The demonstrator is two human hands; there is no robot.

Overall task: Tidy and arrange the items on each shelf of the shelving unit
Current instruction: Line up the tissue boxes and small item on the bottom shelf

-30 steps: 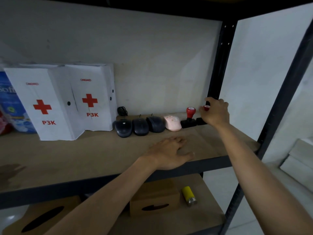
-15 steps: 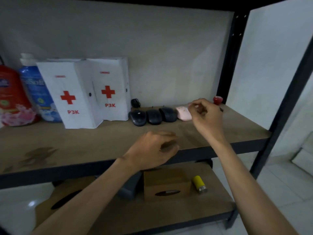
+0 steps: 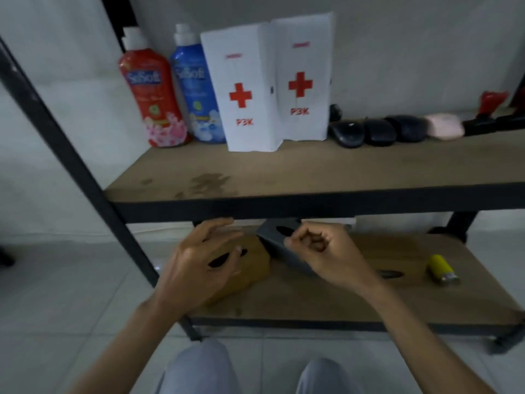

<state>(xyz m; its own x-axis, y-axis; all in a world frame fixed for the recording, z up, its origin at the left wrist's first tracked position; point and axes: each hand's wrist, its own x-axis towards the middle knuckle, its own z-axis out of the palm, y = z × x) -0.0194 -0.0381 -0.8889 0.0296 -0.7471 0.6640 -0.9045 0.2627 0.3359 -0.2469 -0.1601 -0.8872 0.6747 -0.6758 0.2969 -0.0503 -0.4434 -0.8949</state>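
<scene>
My left hand (image 3: 203, 263) hovers with spread fingers over a brown tissue box (image 3: 252, 270) on the lower shelf (image 3: 312, 305). My right hand (image 3: 322, 253) is curled with nothing in it, in front of a tilted dark grey tissue box (image 3: 277, 238). My right forearm partly hides another brown box (image 3: 397, 261). A yellow cylinder (image 3: 440, 270) lies at the right. On the middle shelf (image 3: 312, 172) stand a red bottle (image 3: 153, 95), a blue bottle (image 3: 196, 89) and two white P3K boxes (image 3: 244, 95), then three black mice (image 3: 377, 132), a pink mouse (image 3: 444, 125) and a red-handled stamp (image 3: 488, 105).
A black upright post (image 3: 71, 169) of the unit slants down the left side. White floor tiles (image 3: 56, 308) surround the unit, and my knees (image 3: 199, 368) show at the bottom. A dark stain marks the front of the middle shelf.
The view has dropped from the middle shelf to the lower one. My right hand left the stamps at the right end, and both hands came down in front of the tissue boxes.
</scene>
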